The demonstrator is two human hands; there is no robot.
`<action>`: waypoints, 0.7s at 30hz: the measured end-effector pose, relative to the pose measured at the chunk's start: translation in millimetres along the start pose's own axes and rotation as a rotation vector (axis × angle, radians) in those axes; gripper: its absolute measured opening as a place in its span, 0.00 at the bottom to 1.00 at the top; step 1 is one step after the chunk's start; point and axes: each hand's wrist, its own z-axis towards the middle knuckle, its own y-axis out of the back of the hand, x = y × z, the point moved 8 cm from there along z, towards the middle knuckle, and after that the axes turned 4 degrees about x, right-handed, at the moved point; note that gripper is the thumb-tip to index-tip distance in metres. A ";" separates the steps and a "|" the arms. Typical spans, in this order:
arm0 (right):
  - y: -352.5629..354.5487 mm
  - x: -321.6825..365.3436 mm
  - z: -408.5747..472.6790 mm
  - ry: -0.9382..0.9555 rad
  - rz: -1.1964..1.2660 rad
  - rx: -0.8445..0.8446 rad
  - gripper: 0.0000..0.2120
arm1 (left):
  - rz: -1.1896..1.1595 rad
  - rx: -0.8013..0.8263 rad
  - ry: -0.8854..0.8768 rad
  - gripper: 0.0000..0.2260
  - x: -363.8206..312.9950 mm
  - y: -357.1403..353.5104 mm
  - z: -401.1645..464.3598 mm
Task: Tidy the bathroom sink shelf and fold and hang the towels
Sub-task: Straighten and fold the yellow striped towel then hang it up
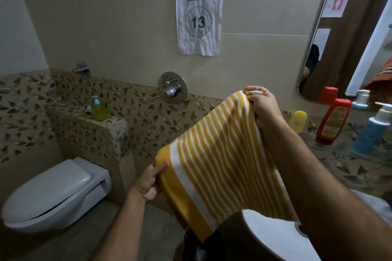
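Both hands are up on the yellow-and-white striped towel [214, 154], which is stretched in the air in front of the person, above the white sink [273, 237] at the lower right. The right hand [263, 108] is the high one: its fingers and thumb are curled tight over the towel's top corner, a little bunch of cloth poking out between them. The left hand [148, 184] sits lower and to the left, pinching the towel's left edge between the thumb on the front face and the fingers tucked behind. So the cloth runs on a slant between the two grips, up to the right, down to the left, and the rest hangs free below them, its bottom end dropping down past the sink's rim. Over on the right, the shelf [339, 154] under the mirror [347, 34] carries a red bottle [332, 122] standing cap-down, a small yellow bottle [298, 121] just left of it, and a blue pump bottle [372, 131] to its right. On the wall ahead hangs a paper sign [199, 15] reading WORKSTATION 13, with a chrome tap fitting [172, 87] below it. Further left, a green soap dispenser [99, 108] stands on the tiled ledge [110, 125], and the white toilet [53, 193] sits beneath with its lid down.
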 end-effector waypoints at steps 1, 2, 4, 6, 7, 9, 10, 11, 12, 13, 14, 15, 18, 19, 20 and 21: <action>5.3 -1.6 0.1 -0.013 0.020 -0.008 0.15 | -0.020 0.002 -0.020 0.48 0.8 2.4 1.7; 9.3 -1.2 -0.3 -0.020 0.038 -0.016 0.15 | -0.051 0.015 -0.023 0.44 3.1 4.5 2.4; 16.3 -1.9 2.3 -0.028 0.058 -0.034 0.15 | -0.035 0.053 0.005 0.40 14.0 4.0 5.3; 20.3 -1.0 3.3 -0.038 0.067 -0.034 0.15 | 0.069 0.074 0.008 0.42 16.9 -1.6 11.6; 21.5 -2.5 3.9 -0.051 0.067 -0.022 0.15 | 0.108 0.060 -0.022 0.39 11.7 -2.8 16.5; 25.6 -6.0 7.6 -0.089 0.046 0.012 0.13 | 0.177 0.016 -0.077 0.29 -7.5 -7.5 23.4; 26.4 -6.2 8.8 -0.109 0.040 0.045 0.13 | 0.200 -0.006 -0.099 0.23 -19.9 -11.9 24.6; 29.0 -4.4 13.1 -0.125 0.044 0.081 0.15 | 0.211 -0.019 -0.127 0.18 -33.0 -15.8 26.3; 30.7 2.6 15.7 -0.128 0.069 0.121 0.17 | 0.216 -0.030 -0.150 0.15 -46.3 -19.3 27.4; 34.9 11.3 19.3 -0.118 0.134 0.158 0.20 | 0.216 -0.057 -0.173 0.15 -59.9 -20.7 29.9; 36.9 20.2 18.4 -0.105 0.223 0.205 0.22 | 0.224 -0.083 -0.194 0.17 -73.5 -22.9 31.1; 37.6 23.9 14.6 -0.102 0.300 0.274 0.20 | 0.236 -0.109 -0.219 0.22 -86.9 -25.3 32.6; 48.1 -32.5 -19.0 -0.275 0.147 0.349 0.22 | 0.281 -0.142 -0.204 0.35 -104.1 -33.3 37.1; 54.2 -65.8 -30.0 -0.387 0.046 0.327 0.31 | 0.285 -0.141 -0.196 0.31 -103.5 -36.0 37.5; 54.7 -95.6 -42.1 -0.484 -0.013 0.346 0.37 | 0.289 -0.143 -0.185 0.25 -100.4 -36.9 37.6; 52.6 -116.4 -47.2 -0.538 -0.012 0.368 0.39 | 0.298 -0.154 -0.167 0.20 -95.8 -34.7 37.6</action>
